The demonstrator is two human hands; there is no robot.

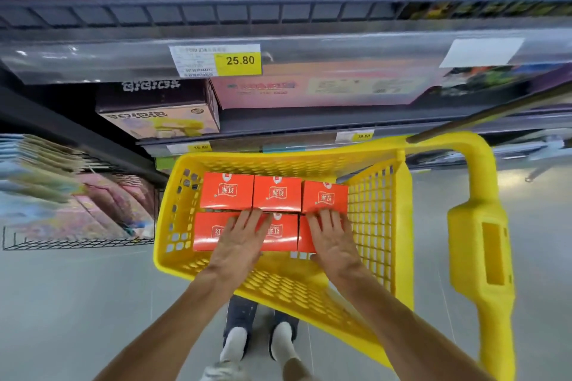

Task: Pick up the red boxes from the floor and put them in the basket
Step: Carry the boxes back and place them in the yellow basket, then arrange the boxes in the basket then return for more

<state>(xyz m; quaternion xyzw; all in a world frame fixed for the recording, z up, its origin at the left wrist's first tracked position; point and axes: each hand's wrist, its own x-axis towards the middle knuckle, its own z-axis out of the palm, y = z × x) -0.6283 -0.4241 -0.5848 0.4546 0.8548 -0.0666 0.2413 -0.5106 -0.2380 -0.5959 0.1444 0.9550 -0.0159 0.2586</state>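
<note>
Centre frame: six red boxes (276,195) sit in two rows inside yellow basket (280,286). Left hand (240,240) & right hand (332,237) lie flat on near row, fingers straight, slightly spread.

Shop: price-tagged shelves (278,56)
</note>
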